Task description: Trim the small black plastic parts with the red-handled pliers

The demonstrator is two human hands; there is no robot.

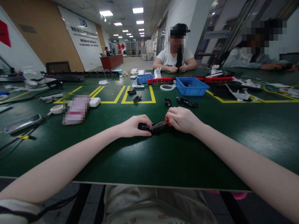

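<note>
"Holding what?"
"Pinched in the bare left hand [133, 126], toward the right: a small glossy black part [143, 127]. Clamped in the bare right hand [179, 119]: red-handled metal pliers [161, 124], reaching to that part."
"Around that?"
"Dark-green tabletop [158, 165] with yellow tape [152, 95]; beyond, brown panelled wall [44, 34], red desk [112, 61], person in white T-shirt [172, 58]."

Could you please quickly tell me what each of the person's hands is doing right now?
Left hand: closed, fingers around a black part.
Right hand: closed, holding red-handled pliers, tips at that part.
</note>
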